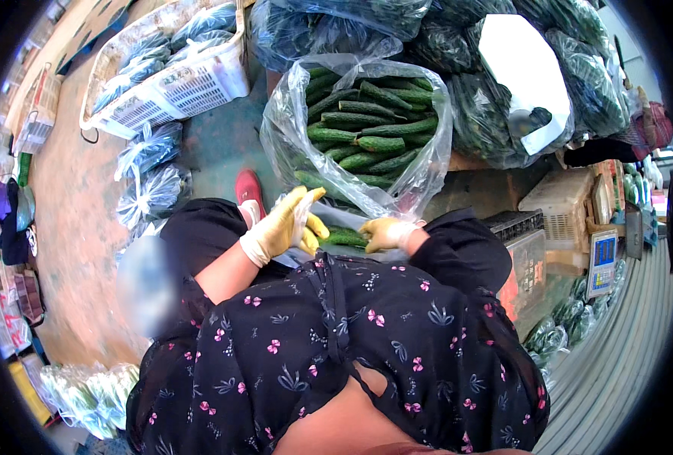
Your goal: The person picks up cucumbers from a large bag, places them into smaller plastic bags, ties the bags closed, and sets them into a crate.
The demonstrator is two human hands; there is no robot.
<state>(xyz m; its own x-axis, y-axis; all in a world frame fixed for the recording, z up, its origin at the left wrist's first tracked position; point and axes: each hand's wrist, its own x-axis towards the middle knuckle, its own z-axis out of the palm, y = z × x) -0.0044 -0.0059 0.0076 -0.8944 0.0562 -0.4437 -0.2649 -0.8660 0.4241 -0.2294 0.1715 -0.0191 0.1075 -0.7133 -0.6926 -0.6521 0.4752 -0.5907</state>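
Observation:
Several green cucumbers lie close to my lap, between my two hands, with thin clear plastic around them. My left hand, in a yellow glove with a white cuff, pinches a fold of clear plastic bag; its upper fingers point away from me. At the right ends of the cucumbers, my right hand, gloved alike, is curled closed, and what its fingertips grip is hidden. Just beyond both hands stands a large clear plastic sack, its mouth spread wide around a heap of loose cucumbers.
A white plastic crate of bagged produce stands far left, with tied bags on the floor nearby. Filled sacks crowd the far right, a white sheet on top. A pale crate and a scale display stand right.

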